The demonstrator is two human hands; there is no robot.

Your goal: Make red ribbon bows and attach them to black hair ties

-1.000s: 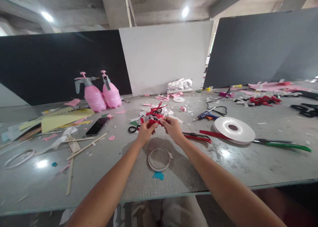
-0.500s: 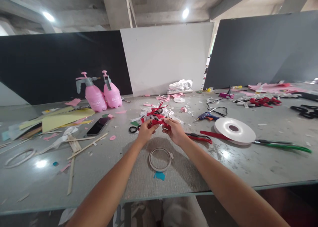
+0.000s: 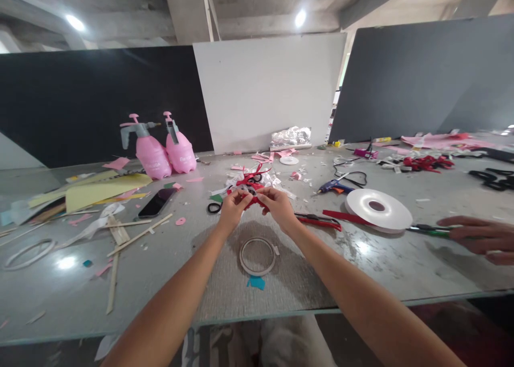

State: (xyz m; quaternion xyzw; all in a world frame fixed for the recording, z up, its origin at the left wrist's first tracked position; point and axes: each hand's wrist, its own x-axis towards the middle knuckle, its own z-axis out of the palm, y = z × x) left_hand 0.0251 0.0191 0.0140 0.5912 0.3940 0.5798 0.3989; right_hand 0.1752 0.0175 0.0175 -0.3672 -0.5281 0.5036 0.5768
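Between my two hands is a small piece of red ribbon (image 3: 252, 200), pinched at both sides and held above the table. My left hand (image 3: 233, 209) has thumb and fingers closed on its left end. My right hand (image 3: 278, 206) grips the other end. Just behind them lie more red ribbon (image 3: 255, 175) and a heap of white scraps (image 3: 275, 181); black scissor-like loops (image 3: 214, 208) show beside my left hand. A roll of tape (image 3: 257, 256) lies flat below my hands. To the right of my right wrist is a red-handled cutter (image 3: 325, 222).
At right, another person's hand (image 3: 482, 236) is on a green cutter (image 3: 436, 231). Nearby are a white ribbon spool (image 3: 379, 210) and a blue glue gun (image 3: 335, 187). Pink spray bottles (image 3: 152, 157), a phone (image 3: 156, 203) and wooden sticks (image 3: 114, 281) lie to the left.
Another person's hand has come in from the right onto the green cutter. My hands stay together on the red ribbon, with only a slight shift of the fingers.
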